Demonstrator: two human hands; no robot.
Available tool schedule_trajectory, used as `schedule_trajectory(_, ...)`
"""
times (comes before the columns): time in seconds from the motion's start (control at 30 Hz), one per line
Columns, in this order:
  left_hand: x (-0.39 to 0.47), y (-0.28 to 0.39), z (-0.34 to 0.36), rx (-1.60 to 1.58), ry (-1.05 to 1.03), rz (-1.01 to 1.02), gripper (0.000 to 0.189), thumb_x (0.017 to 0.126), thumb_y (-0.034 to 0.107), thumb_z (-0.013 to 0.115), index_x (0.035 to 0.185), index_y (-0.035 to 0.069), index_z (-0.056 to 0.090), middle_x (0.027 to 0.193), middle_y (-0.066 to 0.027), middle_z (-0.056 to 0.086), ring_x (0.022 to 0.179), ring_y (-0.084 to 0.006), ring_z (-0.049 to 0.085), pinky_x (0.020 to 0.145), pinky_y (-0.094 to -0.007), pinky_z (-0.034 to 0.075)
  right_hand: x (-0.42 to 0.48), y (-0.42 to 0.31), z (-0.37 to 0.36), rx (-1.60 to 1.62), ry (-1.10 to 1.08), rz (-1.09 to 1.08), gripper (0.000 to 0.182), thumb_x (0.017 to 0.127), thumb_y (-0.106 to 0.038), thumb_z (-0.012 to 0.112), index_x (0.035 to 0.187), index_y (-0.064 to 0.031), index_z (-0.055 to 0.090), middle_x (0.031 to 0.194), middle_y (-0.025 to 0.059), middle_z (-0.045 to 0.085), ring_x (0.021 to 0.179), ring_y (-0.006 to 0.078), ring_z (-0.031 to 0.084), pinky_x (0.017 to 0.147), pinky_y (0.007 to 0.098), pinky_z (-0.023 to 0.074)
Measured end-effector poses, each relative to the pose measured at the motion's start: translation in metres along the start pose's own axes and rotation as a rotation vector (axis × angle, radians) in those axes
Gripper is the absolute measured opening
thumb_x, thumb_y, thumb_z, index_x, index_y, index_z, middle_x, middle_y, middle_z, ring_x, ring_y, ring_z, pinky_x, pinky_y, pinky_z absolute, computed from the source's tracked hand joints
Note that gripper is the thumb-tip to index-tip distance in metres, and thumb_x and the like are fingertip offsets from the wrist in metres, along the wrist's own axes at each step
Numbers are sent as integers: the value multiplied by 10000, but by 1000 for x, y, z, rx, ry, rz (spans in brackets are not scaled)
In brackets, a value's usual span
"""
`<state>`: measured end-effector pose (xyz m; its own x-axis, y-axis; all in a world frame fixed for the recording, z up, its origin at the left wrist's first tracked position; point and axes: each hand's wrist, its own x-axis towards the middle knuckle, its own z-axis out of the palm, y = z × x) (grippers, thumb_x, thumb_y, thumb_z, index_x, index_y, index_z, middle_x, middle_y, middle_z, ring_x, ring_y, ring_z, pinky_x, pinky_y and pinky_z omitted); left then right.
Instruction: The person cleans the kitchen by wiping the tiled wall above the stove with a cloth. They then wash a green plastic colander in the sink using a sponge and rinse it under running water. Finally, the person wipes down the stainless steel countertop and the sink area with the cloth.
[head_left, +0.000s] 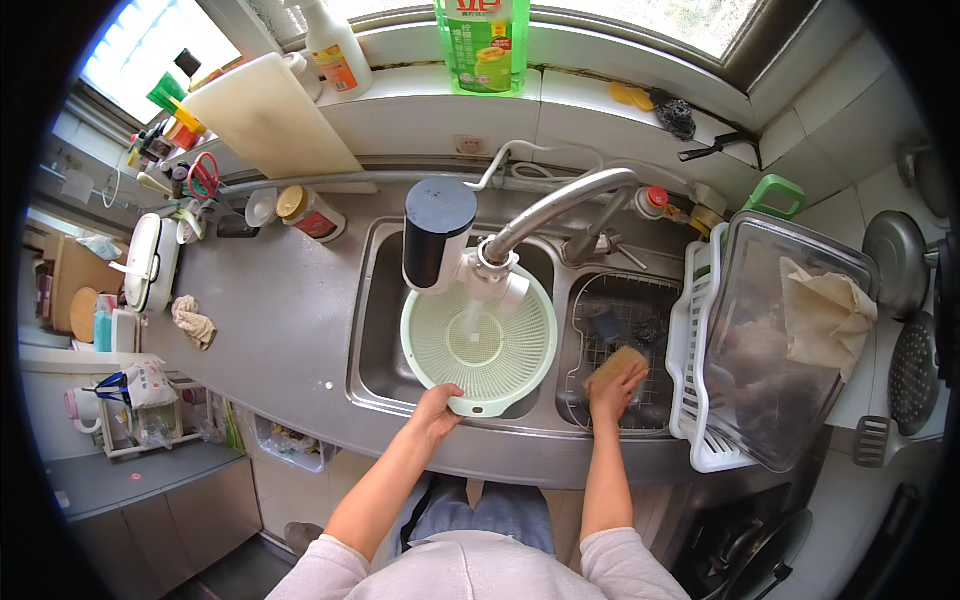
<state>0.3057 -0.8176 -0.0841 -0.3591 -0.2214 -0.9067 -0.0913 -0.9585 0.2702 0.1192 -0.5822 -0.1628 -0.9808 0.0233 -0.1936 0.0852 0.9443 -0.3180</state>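
My left hand (438, 414) grips the near rim of a pale green plastic colander (525, 360), thumb over the edge. The colander sits in the large basin of the steel sink (381, 337), under the faucet (559, 202), and water runs into it. A water filter (441, 232) on the spout hides part of its far rim. My right hand (613, 394) holds a tan sponge (616, 369) above the wire rack (645, 289) in the small basin. A dark blue pad (604, 326) and a steel wool scrubber (646, 330) lie on that rack.
Right of the sink, a white dish rack (686, 360) carries a large clear lid (757, 322) with a beige cloth (825, 315). At left are a crumpled rag (193, 322), a lidded jar (309, 214) and a cutting board (270, 112). Green detergent (484, 52) stands on the sill.
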Motion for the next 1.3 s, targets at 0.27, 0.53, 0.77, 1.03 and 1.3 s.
schedule_trajectory(0.27,-4,12,-21,171,45,53,460,757,-61,428,1204,-78,324,1108,-187,451,925,-324,559,708,-439,541,-49,-97,-114,378,-48,-935,796,613,-14,606,1357,-119,345,1399,164,312,1143,366,436,957,436,355)
schedule_trajectory(0.53,-32,38,-9,584,8,199,508,698,-56,410,1206,-48,399,1031,-162,535,904,-286,569,700,-390,524,-33,-171,-14,-44,-249,-1220,595,639,-35,593,1209,-197,536,1292,86,440,1020,321,497,869,415,429)
schedule_trajectory(0.77,-27,50,-52,552,17,383,577,684,-64,424,1256,-1,375,1130,-140,517,1045,-255,498,886,-347,398,-63,-209,-52,169,-71,-1208,399,631,-39,578,1012,-136,643,1047,71,554,928,293,507,761,407,443)
schedule_trajectory(1.03,-30,63,-62,590,19,527,572,663,-71,437,1231,-14,406,1114,-129,531,1032,-231,489,875,-321,383,-86,-215,-56,54,-258,-1299,429,634,-19,585,1056,-94,610,1098,60,555,944,256,492,745,352,433)
schedule_trajectory(1.3,-32,80,-53,647,-37,521,664,667,-103,389,1318,8,322,1253,-142,442,1190,-240,392,987,-299,286,-89,-189,5,-11,-348,-1214,499,585,48,573,1048,-132,622,1174,76,531,977,286,490,779,377,438)
